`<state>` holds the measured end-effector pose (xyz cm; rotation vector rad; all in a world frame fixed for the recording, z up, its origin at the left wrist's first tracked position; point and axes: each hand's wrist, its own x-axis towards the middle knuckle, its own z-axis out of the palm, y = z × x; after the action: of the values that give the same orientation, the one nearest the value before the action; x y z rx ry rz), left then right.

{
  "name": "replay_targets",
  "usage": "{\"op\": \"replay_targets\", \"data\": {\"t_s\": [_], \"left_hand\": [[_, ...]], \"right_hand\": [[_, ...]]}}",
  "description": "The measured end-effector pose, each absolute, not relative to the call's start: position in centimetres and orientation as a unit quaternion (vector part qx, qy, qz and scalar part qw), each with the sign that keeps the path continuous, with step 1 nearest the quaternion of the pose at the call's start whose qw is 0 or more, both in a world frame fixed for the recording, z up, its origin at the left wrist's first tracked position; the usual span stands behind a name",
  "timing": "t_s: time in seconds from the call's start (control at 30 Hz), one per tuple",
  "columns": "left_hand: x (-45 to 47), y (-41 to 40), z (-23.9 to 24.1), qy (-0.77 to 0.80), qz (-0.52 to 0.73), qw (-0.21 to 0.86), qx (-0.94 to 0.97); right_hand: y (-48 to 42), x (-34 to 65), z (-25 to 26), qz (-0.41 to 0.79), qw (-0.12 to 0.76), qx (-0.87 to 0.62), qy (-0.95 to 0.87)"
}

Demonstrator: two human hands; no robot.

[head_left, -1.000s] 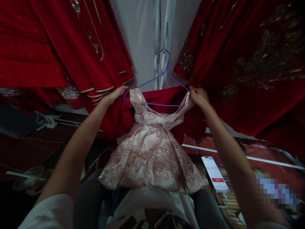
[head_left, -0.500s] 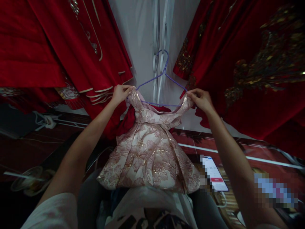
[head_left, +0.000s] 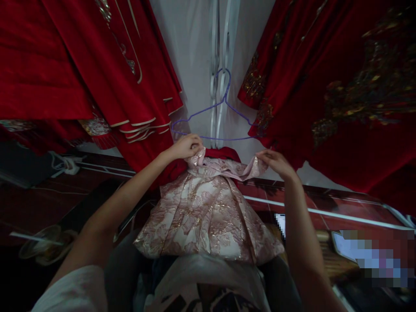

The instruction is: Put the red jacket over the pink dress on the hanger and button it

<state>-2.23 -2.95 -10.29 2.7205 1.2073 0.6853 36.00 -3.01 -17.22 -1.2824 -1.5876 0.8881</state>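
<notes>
A small pink and gold brocade dress lies over my lap, its skirt spread towards me. My left hand is closed on the dress's left shoulder strap, which is bunched under the fingers. Pinched in my right hand is the right strap, drawn out to the side. Just beyond both hands, a purple wire hanger hangs from a white rail, bare and apart from the dress. Dark red cloth shows behind the neckline.
Red garments with silver trim hang at the left, and red ones with gold embroidery at the right. A phone, partly hidden by my right forearm, lies at the right. A plastic bowl stands at the lower left.
Both hands have come down towards me with the straps. The dress's top has left the hanger and folded down; the hanger now hangs bare.
</notes>
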Motion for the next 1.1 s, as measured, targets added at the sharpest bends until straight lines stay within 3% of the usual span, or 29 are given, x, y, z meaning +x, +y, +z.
{"op": "replay_targets", "data": {"t_s": [0.1,0.37,0.7,0.93,1.1], "left_hand": [[2.1,-1.6,-10.4,0.338,0.274,-0.014,0.900],[6.1,-2.0,-15.2,0.322,0.202,-0.038,0.924],[1.1,-8.4,-10.4,0.348,0.265,-0.018,0.899],[1.5,-7.7,-11.1,0.338,0.269,-0.002,0.902],[2.3,-6.4,-11.7,0.337,0.285,0.038,0.897]], "right_hand": [[-4.6,33.9,-16.1,0.333,0.483,-0.478,-0.653],[-6.1,33.6,-17.0,0.179,0.550,-0.462,-0.672],[-2.6,34.7,-19.5,0.145,0.684,-0.538,-0.471],[-3.4,34.2,-18.3,0.145,0.700,-0.512,-0.477],[-2.5,32.1,-13.2,0.064,0.635,-0.509,-0.578]]}}
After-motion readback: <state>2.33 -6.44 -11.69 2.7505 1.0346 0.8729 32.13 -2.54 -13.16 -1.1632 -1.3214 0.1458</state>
